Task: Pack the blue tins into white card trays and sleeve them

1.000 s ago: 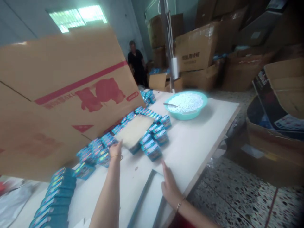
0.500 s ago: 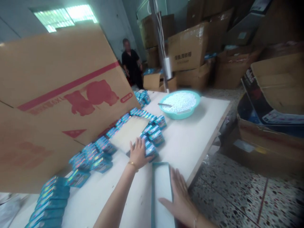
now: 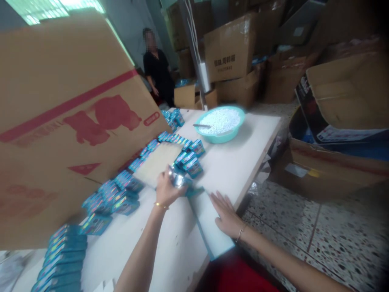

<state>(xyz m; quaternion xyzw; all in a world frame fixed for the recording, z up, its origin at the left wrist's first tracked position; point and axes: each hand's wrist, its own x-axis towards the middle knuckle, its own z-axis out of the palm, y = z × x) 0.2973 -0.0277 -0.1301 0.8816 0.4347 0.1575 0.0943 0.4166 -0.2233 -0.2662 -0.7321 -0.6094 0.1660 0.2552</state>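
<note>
My left hand (image 3: 167, 188) is closed around a small blue box (image 3: 178, 178) with a shiny, reflective side, just above the table. Whether it grips more than one box I cannot tell. My right hand (image 3: 225, 215) lies flat with fingers stretched along the right side of a long shallow box (image 3: 208, 223), white inside with blue edges, at the table's near edge. Small printed blue boxes (image 3: 192, 165) stand just beyond my left hand. A flat cream-coloured board (image 3: 158, 164) lies to its left, among more of these boxes.
A turquoise basin (image 3: 220, 138) of small white pieces, with a metal utensil, stands at the far end of the table (image 3: 252, 142). A large carton (image 3: 60, 93) leans on the left. Rows of blue boxes (image 3: 63, 257) stand at lower left. Someone in dark clothes (image 3: 158, 69) stands beyond.
My left hand has closed on a small blue box and lifted it from the group. The long shallow box has turned and its near end now shows at the table edge, my right hand still beside it.
</note>
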